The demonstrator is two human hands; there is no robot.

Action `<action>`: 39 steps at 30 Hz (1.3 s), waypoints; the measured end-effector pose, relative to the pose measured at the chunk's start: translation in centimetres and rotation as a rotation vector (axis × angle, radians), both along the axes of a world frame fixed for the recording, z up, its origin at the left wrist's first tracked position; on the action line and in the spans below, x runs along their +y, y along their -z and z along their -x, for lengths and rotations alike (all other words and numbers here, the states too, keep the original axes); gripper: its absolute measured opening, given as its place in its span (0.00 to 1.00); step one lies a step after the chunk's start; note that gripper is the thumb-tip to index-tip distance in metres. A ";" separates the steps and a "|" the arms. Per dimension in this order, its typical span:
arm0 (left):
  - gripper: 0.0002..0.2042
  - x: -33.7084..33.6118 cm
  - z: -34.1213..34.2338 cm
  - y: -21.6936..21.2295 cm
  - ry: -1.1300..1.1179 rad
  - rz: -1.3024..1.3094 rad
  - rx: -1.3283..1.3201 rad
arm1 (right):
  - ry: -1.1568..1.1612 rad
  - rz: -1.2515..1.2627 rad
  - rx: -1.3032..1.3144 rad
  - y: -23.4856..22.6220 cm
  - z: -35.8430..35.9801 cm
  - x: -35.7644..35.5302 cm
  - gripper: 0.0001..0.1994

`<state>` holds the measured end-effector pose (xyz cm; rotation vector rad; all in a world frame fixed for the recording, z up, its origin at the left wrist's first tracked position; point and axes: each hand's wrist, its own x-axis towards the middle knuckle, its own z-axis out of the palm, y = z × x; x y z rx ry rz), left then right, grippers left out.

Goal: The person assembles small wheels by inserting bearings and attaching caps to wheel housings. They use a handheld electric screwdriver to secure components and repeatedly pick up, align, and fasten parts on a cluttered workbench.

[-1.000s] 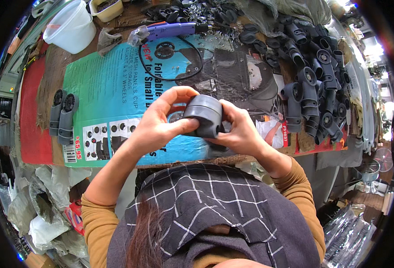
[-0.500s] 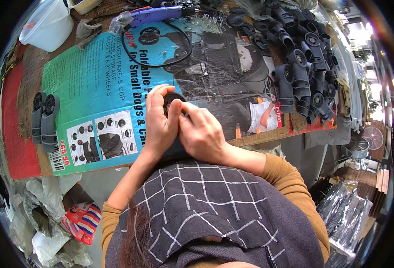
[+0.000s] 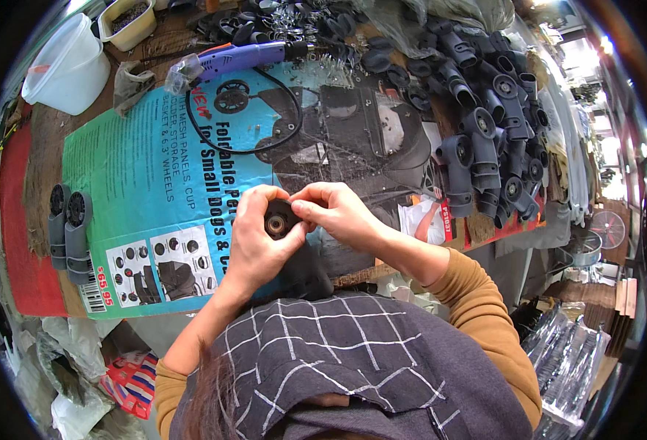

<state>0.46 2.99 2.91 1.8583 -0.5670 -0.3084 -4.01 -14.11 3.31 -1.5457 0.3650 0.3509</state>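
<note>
My left hand [image 3: 254, 246] is wrapped round a black plastic joint piece [image 3: 276, 223], its round hub facing up with a pale metal-looking ring in the middle. The rest of the piece runs down towards my apron, partly hidden by the hand. My right hand [image 3: 342, 220] has thumb and finger pinched together at the hub's right rim; anything between the tips is too small to make out. To the left, two similar grey joint pieces [image 3: 78, 238] lie side by side on the printed cardboard [image 3: 133, 213].
A purple electric screwdriver [image 3: 246, 60] with a looped black cable lies beyond my hands. Many dark joint pieces [image 3: 484, 139] are heaped at the right. A white bucket [image 3: 70, 66] and a cream tub [image 3: 127, 33] stand back left; metal clips and black parts lie at the back.
The hub shows more fully between my hands now. My right hand has gone from covering its side to a pinch at its rim. The whole view has shifted, with the bench sitting lower.
</note>
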 end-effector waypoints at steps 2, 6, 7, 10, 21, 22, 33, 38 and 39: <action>0.20 -0.3 -0.2 0.0 0.004 0.014 -0.118 | -0.021 -0.126 0.119 -0.2 -0.5 -0.3 0.11; 0.21 -1.0 -1.6 0.7 -0.011 0.016 -0.115 | -0.002 -0.086 0.097 -0.6 -1.6 -0.8 0.11; 0.21 -1.2 -1.9 0.8 0.006 0.027 -0.105 | -0.036 -0.042 0.066 -0.7 -2.1 -1.2 0.11; 0.21 -2.0 -2.0 0.8 0.057 0.031 -0.040 | -0.108 0.149 -0.058 -1.2 -4.4 -5.1 0.10; 0.21 -3.5 -1.7 0.9 0.069 0.052 -0.024 | 0.104 1.229 -0.558 3.8 -12.4 -15.8 0.05; 0.21 -3.4 -1.7 0.9 0.071 0.057 -0.036 | 0.080 1.258 -0.553 4.0 -12.4 -15.9 0.06; 0.28 -3.5 -1.6 1.9 0.037 0.152 -0.069 | 0.033 0.818 -0.512 -1.5 -5.9 -7.6 0.07; 0.27 -3.5 -1.3 2.3 0.017 0.140 -0.089 | -0.169 0.694 -0.445 -3.0 -1.4 -1.4 0.06; 0.27 -3.5 -1.3 2.3 0.011 0.145 -0.077 | -0.168 0.723 -0.442 -3.0 -1.4 -1.0 0.06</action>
